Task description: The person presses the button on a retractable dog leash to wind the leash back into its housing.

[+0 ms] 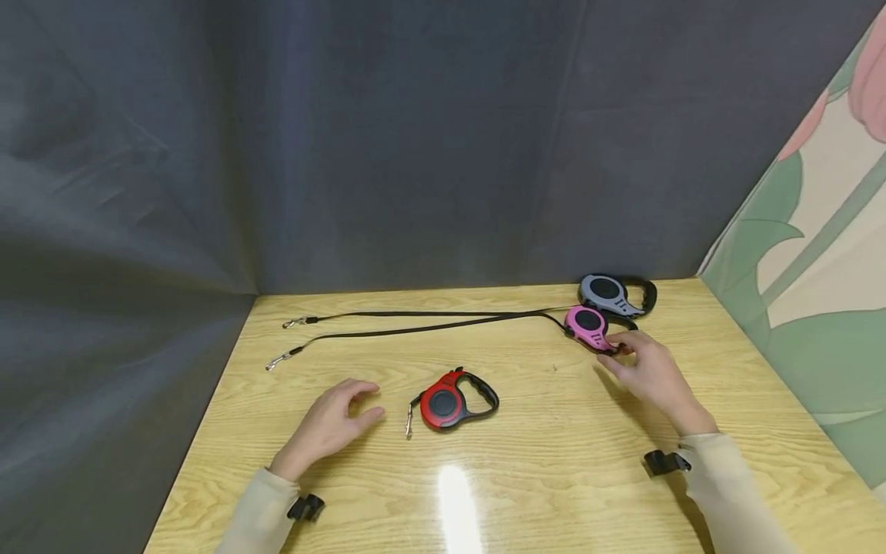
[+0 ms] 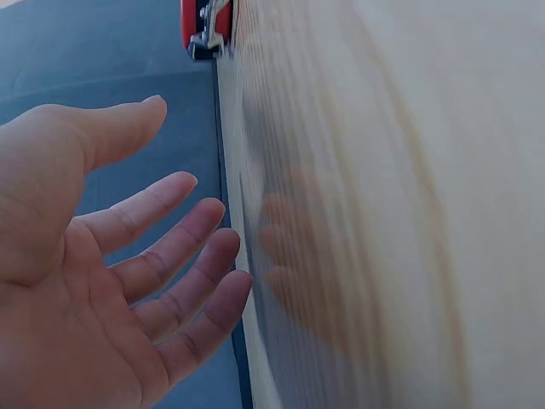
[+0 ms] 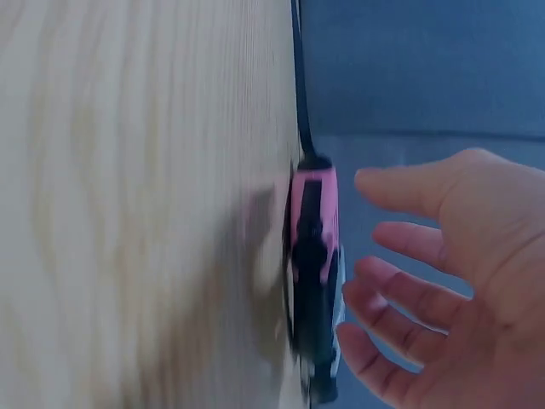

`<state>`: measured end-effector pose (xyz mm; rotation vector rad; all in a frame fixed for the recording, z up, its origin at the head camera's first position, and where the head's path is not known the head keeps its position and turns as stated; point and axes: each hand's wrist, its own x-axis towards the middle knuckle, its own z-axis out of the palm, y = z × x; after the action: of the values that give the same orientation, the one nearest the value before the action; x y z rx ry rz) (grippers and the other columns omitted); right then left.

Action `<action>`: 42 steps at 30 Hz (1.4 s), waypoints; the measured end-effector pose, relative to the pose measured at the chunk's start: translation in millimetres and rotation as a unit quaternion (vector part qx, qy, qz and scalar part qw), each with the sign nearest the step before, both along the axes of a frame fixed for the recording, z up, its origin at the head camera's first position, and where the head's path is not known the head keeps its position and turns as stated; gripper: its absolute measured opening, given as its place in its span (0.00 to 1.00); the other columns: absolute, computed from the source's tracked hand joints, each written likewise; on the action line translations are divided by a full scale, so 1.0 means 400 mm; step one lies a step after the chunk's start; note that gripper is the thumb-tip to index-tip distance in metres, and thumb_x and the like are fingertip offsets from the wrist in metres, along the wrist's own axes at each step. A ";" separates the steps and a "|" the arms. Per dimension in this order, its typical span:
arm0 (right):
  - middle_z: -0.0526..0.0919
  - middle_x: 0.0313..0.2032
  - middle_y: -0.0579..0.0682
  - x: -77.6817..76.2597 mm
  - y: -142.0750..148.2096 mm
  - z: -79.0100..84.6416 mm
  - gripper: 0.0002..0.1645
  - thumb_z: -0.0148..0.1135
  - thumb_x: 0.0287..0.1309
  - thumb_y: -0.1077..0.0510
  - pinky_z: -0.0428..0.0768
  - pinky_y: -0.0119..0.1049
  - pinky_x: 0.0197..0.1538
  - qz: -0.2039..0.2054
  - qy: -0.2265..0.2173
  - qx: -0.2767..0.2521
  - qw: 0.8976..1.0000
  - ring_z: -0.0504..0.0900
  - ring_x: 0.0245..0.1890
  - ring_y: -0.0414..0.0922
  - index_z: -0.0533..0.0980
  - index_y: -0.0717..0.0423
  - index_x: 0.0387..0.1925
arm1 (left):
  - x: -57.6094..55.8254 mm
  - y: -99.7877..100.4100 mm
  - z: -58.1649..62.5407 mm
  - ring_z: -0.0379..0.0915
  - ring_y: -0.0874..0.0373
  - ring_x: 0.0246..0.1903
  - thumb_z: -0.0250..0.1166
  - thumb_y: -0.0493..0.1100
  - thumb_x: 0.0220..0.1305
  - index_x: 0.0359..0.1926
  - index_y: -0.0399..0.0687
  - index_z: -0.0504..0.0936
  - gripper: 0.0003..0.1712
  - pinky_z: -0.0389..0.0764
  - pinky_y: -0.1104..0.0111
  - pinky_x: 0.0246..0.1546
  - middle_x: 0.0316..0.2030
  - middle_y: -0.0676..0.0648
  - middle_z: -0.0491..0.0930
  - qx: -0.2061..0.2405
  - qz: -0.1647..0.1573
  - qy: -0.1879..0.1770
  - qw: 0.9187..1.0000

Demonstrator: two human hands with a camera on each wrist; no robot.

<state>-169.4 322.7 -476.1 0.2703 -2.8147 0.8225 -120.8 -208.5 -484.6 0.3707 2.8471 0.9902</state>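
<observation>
Right hand (image 1: 654,378) hangs loose at pink leash (image 1: 588,325)

At the lower left of the head view, we see the left hand (image 1: 334,422) over a wooden table (image 1: 554,469), fingers gently bent and gripping nothing. Just beside it, at lower centre, lies a red leash (image 1: 431,409), black handle to the right, metal clip (image 1: 409,427) to the left. Right of centre, we find the right hand with fingers parted and gripping nothing, just beside the pink leash's handle; we cannot tell whether a fingertip touches it. Close behind the pink leash lies a grey-blue leash (image 1: 595,291). From these two, black straps (image 1: 408,332) stretch to metal hooks (image 1: 279,361) at left, overlapping right of centre. Beyond, dark cloth (image 1: 415,154) fills the top, and a floral panel (image 1: 789,292) the right edge.
</observation>
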 end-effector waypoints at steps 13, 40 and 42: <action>0.82 0.53 0.72 -0.019 0.041 -0.031 0.20 0.75 0.59 0.67 0.83 0.57 0.44 0.010 0.020 0.034 0.999 0.85 0.40 0.60 0.83 0.72 0.52 | 0.003 -0.054 -0.001 0.79 0.43 0.63 0.70 0.56 0.73 0.66 0.47 0.83 0.28 0.78 0.44 0.64 0.63 0.44 0.83 0.012 0.021 -0.005 1.000; 0.88 0.44 0.68 -0.028 0.058 -0.020 0.12 0.74 0.60 0.66 0.81 0.65 0.52 0.057 0.047 0.074 0.995 0.85 0.46 0.68 0.84 0.69 0.43 | -0.035 -0.190 0.031 0.81 0.43 0.56 0.65 0.50 0.78 0.65 0.40 0.82 0.24 0.83 0.47 0.57 0.62 0.38 0.83 0.057 0.104 0.028 0.993; 0.88 0.44 0.68 -0.025 0.061 -0.015 0.13 0.75 0.59 0.66 0.80 0.65 0.52 0.061 0.061 0.064 0.994 0.85 0.46 0.68 0.85 0.69 0.44 | -0.037 -0.199 0.031 0.81 0.41 0.57 0.65 0.50 0.78 0.66 0.39 0.81 0.24 0.83 0.46 0.58 0.62 0.37 0.83 0.054 0.105 0.029 0.993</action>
<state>-179.5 347.2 -482.1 0.4990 -2.7618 0.6252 -135.5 -288.2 -472.0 0.1100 2.9399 1.1934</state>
